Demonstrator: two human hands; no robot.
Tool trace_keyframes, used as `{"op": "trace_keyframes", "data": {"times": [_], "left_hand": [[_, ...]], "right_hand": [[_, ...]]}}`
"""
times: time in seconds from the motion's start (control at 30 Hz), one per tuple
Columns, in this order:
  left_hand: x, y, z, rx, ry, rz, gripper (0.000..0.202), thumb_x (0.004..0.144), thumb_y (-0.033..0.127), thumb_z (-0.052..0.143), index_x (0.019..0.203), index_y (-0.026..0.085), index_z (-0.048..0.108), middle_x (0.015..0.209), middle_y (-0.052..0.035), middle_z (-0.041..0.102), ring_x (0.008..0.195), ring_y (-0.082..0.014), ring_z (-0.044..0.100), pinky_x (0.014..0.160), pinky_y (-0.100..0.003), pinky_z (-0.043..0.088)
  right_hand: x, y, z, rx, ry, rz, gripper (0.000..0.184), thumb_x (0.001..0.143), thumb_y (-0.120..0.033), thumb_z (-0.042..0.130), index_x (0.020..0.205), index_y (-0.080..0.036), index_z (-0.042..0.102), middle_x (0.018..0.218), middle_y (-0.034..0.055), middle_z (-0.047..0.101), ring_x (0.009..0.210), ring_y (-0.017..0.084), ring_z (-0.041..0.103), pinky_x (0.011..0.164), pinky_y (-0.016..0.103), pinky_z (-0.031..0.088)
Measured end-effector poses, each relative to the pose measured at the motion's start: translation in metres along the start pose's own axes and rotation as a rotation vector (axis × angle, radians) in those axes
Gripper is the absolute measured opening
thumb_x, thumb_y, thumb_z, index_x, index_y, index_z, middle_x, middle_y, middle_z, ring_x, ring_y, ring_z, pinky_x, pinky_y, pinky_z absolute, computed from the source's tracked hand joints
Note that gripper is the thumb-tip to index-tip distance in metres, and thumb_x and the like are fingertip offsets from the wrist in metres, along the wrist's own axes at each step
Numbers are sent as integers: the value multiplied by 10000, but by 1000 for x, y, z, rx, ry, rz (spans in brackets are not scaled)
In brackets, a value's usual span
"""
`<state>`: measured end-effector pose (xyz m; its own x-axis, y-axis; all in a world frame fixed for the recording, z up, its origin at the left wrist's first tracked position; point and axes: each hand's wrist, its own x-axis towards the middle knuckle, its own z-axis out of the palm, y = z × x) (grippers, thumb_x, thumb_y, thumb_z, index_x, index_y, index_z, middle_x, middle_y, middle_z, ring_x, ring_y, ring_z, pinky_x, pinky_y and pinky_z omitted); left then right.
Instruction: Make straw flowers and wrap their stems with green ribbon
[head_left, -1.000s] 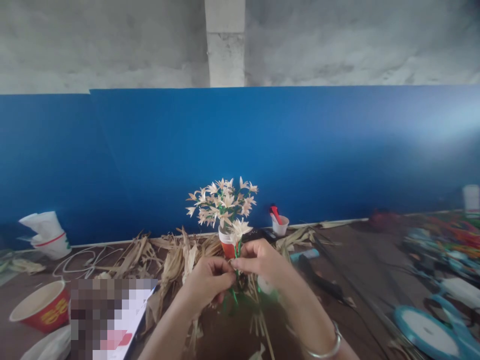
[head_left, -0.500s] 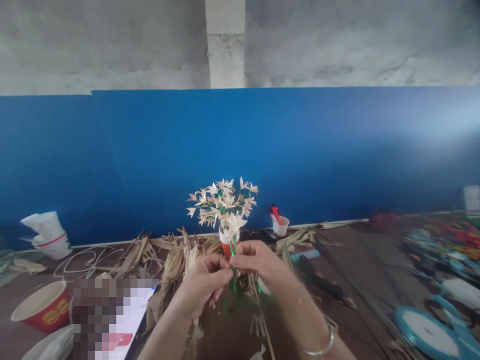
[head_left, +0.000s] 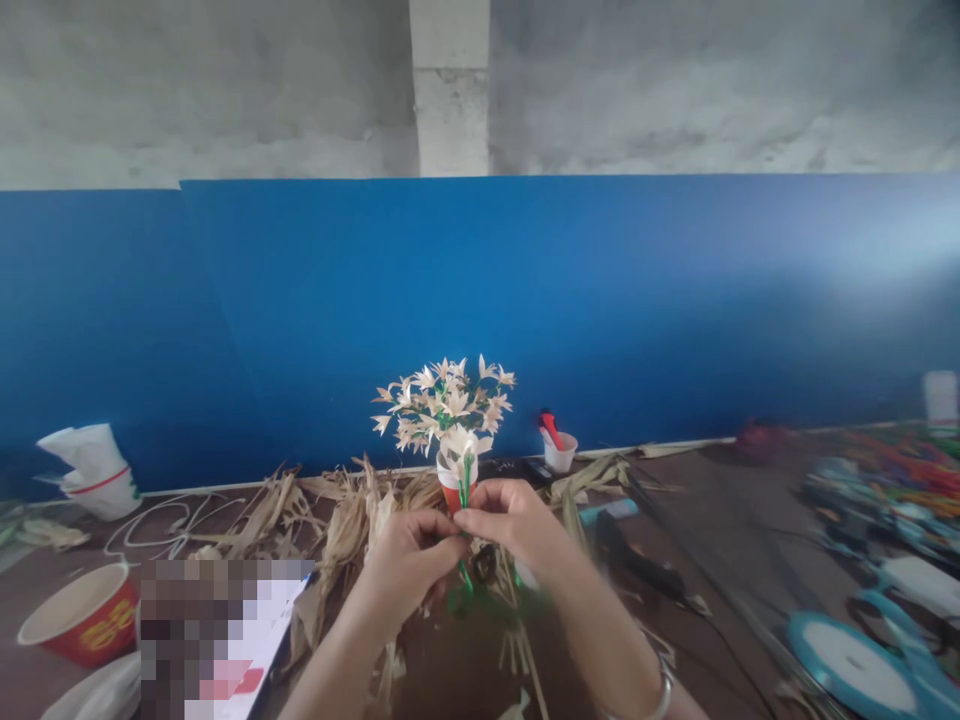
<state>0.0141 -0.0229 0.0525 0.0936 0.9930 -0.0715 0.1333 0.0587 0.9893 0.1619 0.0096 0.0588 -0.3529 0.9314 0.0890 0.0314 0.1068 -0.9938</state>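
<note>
Between my two hands stands a handmade flower with pale petals and a stem wrapped in shiny green. My left hand pinches the stem from the left, thumb against fingers. Just above it, my right hand pinches the same stem, its fingertips close to the left thumb. The green tail of the stem hangs below both hands. Behind the flower, a red and white paper cup holds a bunch of similar small pale flowers, partly hidden by the held one.
Dried corn husks lie along the back. At left are a red paper bowl, a white cup, a cable and a partly pixelated screen. A small white tub holds a red-handled tool. A blue ribbon spool lies right.
The held flower has tilted or turned slightly, its head now showing a little further left and more of its green underside. Both hands keep their pinch on the stem, almost in place.
</note>
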Motion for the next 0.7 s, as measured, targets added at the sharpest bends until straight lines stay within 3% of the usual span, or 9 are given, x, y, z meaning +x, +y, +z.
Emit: {"op": "trace_keyframes", "data": {"times": [0.17,0.27,0.47,0.6,0.7], "left_hand": [[-3,1,-3,-123,-86,7,220,625,290,655,510,148,532,374,50,487,289,-29,361,322,-163,224],[-3,0,-3,-229,-130,-6,233,575,305,703,525,138,550,405,38,522,278,-23,369,305,-158,210],[-1,-7,-2,-476,-192,-67,258,528,290,764,610,145,567,485,27,593,265,-12,366,286,-152,183],[-4,-4,-1,-466,-261,-60,283,501,316,781,567,143,567,436,47,541,270,-13,364,289,-154,190],[-5,0,-2,-340,-221,-41,278,534,345,759,546,146,565,398,59,493,273,-16,355,301,-158,187]], "right_hand": [[3,4,-3,194,-119,38,315,571,-342,796,561,-151,547,513,-55,500,488,58,387,494,207,297],[3,6,-5,244,-158,43,302,577,-335,803,581,-150,564,540,-41,554,511,71,455,515,209,329],[2,12,-8,407,-361,57,284,623,-366,779,714,-122,666,579,-12,599,514,69,498,508,197,331],[1,14,-10,351,-362,39,256,652,-342,764,666,-109,661,537,-13,573,481,65,462,500,206,320],[0,10,-10,263,-283,29,269,629,-340,776,593,-129,612,516,-36,523,489,69,435,509,217,318]]}}
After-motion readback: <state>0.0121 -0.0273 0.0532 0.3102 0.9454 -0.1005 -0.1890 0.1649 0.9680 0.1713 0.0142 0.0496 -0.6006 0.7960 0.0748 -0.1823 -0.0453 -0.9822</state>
